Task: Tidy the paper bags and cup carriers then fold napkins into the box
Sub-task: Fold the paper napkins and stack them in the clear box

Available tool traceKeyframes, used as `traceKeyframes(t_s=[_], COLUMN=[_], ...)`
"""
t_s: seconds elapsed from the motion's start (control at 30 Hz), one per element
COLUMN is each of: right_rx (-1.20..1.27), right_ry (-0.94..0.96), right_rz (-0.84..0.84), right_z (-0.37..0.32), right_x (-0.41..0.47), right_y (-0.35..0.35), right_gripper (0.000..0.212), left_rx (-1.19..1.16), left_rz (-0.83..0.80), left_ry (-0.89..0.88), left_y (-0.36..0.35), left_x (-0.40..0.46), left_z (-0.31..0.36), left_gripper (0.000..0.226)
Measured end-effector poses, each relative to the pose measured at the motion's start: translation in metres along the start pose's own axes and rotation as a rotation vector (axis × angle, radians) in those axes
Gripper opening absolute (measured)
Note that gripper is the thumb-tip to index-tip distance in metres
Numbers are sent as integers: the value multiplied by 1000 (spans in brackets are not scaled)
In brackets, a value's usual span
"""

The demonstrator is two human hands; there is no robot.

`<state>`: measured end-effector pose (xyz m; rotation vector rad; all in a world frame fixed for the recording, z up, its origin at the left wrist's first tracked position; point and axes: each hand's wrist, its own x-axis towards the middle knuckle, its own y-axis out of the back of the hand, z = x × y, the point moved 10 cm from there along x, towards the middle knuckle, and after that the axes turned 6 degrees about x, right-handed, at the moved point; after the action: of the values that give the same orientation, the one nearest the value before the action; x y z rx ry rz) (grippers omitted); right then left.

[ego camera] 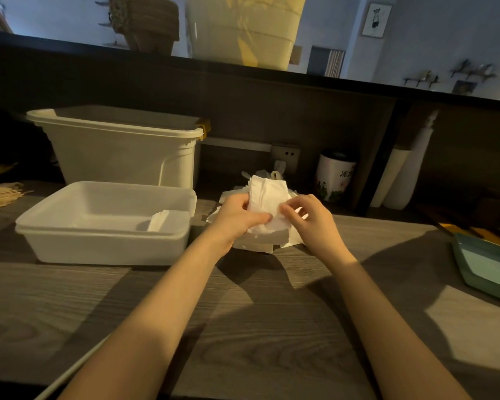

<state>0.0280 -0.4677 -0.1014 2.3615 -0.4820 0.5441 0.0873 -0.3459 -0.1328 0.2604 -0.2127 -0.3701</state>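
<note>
Left hand (237, 216) gripping a white napkin (267, 197) from its left side, fingers curled round the edge. Right hand (309, 219) pinching the same napkin at its right edge, thumb and fingers bent. Napkin held up just above a loose pile of napkins (260, 241) lying near the middle of the table (243, 313). Just left of the pile, a shallow white box (104, 223), with one folded napkin (159, 220) leaning in its right end. Behind the box, toward the back edge, a tall white bin (122, 145). At the right edge, a green tray (485, 267).
</note>
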Motion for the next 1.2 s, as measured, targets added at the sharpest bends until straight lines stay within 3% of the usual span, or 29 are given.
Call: traceKeyframes(t_s=[0.17,0.33,0.53,0.67,0.73,0.83,1.07,1.2], right_rx=[346,408,459,400,362,353,237,130], right_ry=[-191,-143,-210,-218,-171,-144,-144,-36], right_rz=[141,198,265,246,207,185,236,263], right_z=[21,20,34,38,31,28,29,15], right_x=[0,0,-2,-3,-3,-3,-1,-1], right_y=[15,23,25,24,23,22,26,33], right_gripper=[41,20,7,28,25,16,16,8], left_rx=[174,245,129,125,176,178,164,154], left_rz=[-80,-163,-130,-166,-188,-220,-183,-88], left_ry=[-55,-103,-213,-271,-282,-283,-240,-244], left_y=[-11,-23,-19,-23,-26,-29,-28,-20], left_x=[-2,-7,-10,-16,-19,-20,-16,-9], left_z=[4,11,27,33,33,33,30,27], left_gripper=[45,51,87,57,45,42,29,42])
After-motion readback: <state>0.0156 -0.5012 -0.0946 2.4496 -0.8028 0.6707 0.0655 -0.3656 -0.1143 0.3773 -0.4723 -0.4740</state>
